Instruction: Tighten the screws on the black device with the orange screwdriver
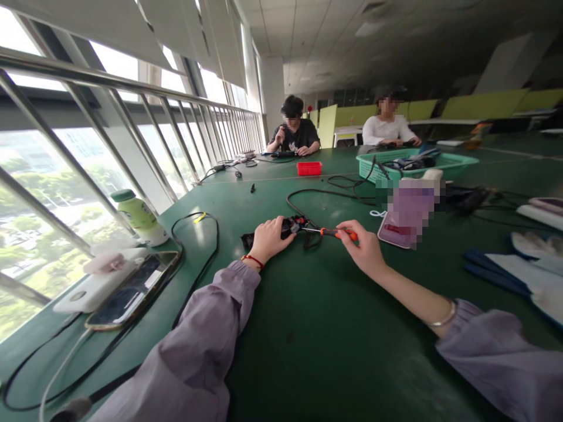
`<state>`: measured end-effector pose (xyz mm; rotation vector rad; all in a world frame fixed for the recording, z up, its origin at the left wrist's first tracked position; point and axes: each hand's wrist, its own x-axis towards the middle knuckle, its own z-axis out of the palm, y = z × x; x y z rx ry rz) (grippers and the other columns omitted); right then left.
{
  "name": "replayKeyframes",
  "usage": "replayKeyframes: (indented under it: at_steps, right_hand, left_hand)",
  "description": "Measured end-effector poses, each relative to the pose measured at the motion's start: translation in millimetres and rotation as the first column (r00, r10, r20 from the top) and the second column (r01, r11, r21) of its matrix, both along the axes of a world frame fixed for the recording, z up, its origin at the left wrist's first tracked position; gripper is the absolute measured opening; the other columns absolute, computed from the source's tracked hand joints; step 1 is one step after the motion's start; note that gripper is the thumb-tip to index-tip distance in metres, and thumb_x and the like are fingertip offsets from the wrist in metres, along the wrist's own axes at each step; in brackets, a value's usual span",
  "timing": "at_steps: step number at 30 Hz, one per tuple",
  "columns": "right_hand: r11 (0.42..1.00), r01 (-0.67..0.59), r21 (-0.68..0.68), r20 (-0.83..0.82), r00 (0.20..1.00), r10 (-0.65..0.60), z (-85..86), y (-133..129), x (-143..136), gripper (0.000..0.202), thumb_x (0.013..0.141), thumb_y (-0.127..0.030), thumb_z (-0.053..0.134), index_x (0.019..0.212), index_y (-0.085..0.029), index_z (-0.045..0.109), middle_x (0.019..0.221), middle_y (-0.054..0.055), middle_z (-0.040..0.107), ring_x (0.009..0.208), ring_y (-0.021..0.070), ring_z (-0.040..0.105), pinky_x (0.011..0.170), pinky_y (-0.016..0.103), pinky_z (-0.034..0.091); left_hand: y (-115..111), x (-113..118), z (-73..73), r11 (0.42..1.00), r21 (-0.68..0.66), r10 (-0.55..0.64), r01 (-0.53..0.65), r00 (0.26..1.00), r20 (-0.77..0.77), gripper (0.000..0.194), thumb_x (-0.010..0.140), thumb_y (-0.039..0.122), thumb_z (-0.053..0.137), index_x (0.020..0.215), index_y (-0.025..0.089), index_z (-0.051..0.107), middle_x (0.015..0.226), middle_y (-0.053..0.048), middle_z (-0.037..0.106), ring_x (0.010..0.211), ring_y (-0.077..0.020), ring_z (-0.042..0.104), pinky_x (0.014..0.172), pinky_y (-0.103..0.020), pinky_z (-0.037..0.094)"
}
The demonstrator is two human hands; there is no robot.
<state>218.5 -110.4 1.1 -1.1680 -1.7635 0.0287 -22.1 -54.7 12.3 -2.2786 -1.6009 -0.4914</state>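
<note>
**A:** While the wide dark-green felt-covered table [308,328] carries everything, list it by size and give me the risks.

**B:** Noted. Largest after the table: teal plastic mesh basket [457,159] far right, then a white power bank [94,287] with a dark glass-faced phone [132,290] beside it at my left, a green-capped pale bottle [139,215] near the window rail, a small red plastic box [309,168] mid-table. Smallest: the small black device with cable [288,227], lying on the felt just ahead of me. My left hand [267,239] is curled over it, fingers pressing it down. My right hand [363,246] is closed around the orange-handled screwdriver [336,232], tip laid against the device's end.

**A:** What could go wrong?

**B:** My judgement: the tip may slip off, since the shaft lies nearly flat, and jab my left fingers. The black looped cable [308,202] could snag the handle. A loosened screw would vanish on dark felt.

**A:** Any writing?

**B:** None legible. Bottle label too small; the card at right is blurred.
</note>
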Motion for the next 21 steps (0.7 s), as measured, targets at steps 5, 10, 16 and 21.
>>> replayKeyframes:
  at_steps: [5, 10, 16, 21]
  right_hand:
    - [1.0, -0.015, 0.025, 0.013, 1.0, 0.014, -2.0, -2.9, 0.1, 0.021, 0.087, -0.035, 0.046, 0.098, -0.02, 0.056, 0.065, -0.001, 0.062, 0.047, 0.0122, 0.054, 0.048, 0.024, 0.04]
    - [0.991, -0.055, 0.122, 0.012, 0.998, 0.054, -4.9, -3.6, -1.6, 0.029, 0.08, -0.026, 0.053, 0.108, -0.019, 0.05, 0.093, 0.007, 0.066, 0.079, 0.0188, 0.064, 0.068, 0.029, 0.049]
    - [0.988, -0.04, 0.146, 0.028, 0.999, 0.036, -3.6, -4.0, -0.1, 0.022, 0.086, -0.031, 0.047, 0.103, -0.02, 0.056, 0.079, 0.004, 0.066, 0.061, 0.017, 0.06, 0.061, 0.03, 0.047]
    - [0.988, -0.025, 0.155, 0.028, 0.999, 0.021, -4.2, -3.8, 1.0, 0.03, 0.087, -0.031, 0.045, 0.114, -0.02, 0.052, 0.069, 0.002, 0.062, 0.06, 0.0179, 0.058, 0.06, 0.031, 0.046]
  left_hand:
    - [1.2, -0.1, -2.7, 1.0, 0.011, 0.007, -0.007, 1.0, -0.028, 0.046, 0.082, 0.055, 0.045, 0.109, 0.018, 0.047, 0.091, -0.008, 0.067, 0.086, -0.0238, 0.064, 0.068, -0.03, 0.043]
    - [0.6, 0.2, -3.3, 1.0, 0.011, 0.025, -0.024, 0.998, -0.055, 0.047, 0.081, 0.057, 0.044, 0.107, 0.019, 0.047, 0.091, -0.008, 0.067, 0.084, -0.024, 0.064, 0.063, -0.028, 0.041]
    - [-0.6, 0.4, -2.1, 1.0, -0.012, -0.004, 0.004, 0.999, -0.032, 0.046, 0.08, 0.059, 0.044, 0.104, 0.019, 0.049, 0.087, -0.006, 0.067, 0.082, -0.0229, 0.064, 0.062, -0.027, 0.04]
    - [-0.3, -0.6, -2.5, 1.0, 0.009, -0.028, 0.029, 1.0, -0.012, 0.044, 0.08, 0.057, 0.046, 0.103, 0.019, 0.05, 0.09, -0.006, 0.066, 0.086, -0.0222, 0.063, 0.067, -0.028, 0.042]
